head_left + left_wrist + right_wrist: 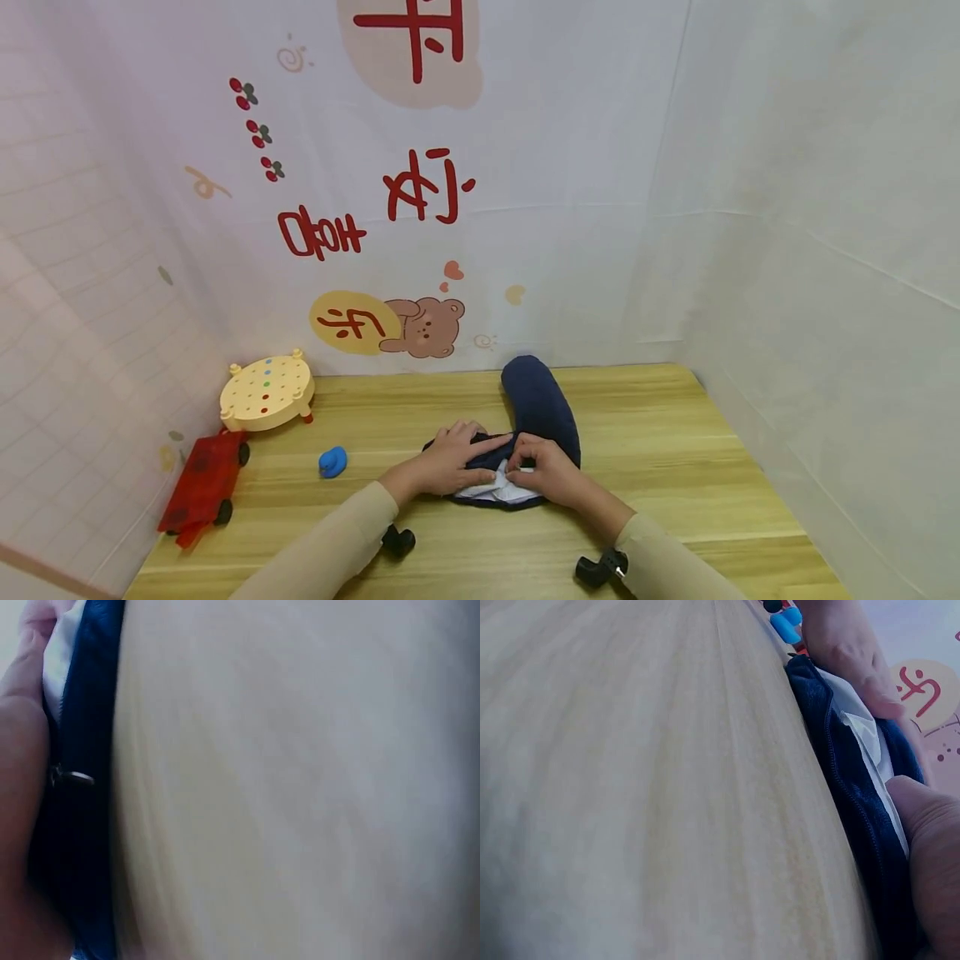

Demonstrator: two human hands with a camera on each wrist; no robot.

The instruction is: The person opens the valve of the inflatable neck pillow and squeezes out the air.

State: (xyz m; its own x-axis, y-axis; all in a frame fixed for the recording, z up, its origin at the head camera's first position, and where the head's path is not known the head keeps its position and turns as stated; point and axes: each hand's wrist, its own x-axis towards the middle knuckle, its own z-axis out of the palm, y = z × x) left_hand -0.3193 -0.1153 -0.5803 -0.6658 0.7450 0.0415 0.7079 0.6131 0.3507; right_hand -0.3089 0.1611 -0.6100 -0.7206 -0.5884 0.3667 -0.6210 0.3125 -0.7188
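Navy cushion (pixel 542 407) unzipped, white inner fabric (pixel 517 493) exposed

The curved, soft-looking cushion lies on the table directly under both hands: its near end runs left to right, its far end points away, beyond the right hand (pixel 551 475). That hand's fingers pinch the creased white fabric; the left hand (pixel 450 462) rests fingers extended on navy cloth. A toothed zipper (pixel 846 790) edges the opening. Wood-grained table (pixel 652 500) beneath.

Looks like a small cloth-walled booth (pixel 817 208), hung with white cloth (pixel 570 167), printed with a cartoon bear (pixel 431 329), beyond the left hand (pixel 450 463); fitted with a wood-grain counter (pixel 675 450) beneath that hand, bearing a red toy cart (pixel 202 479) farther left.
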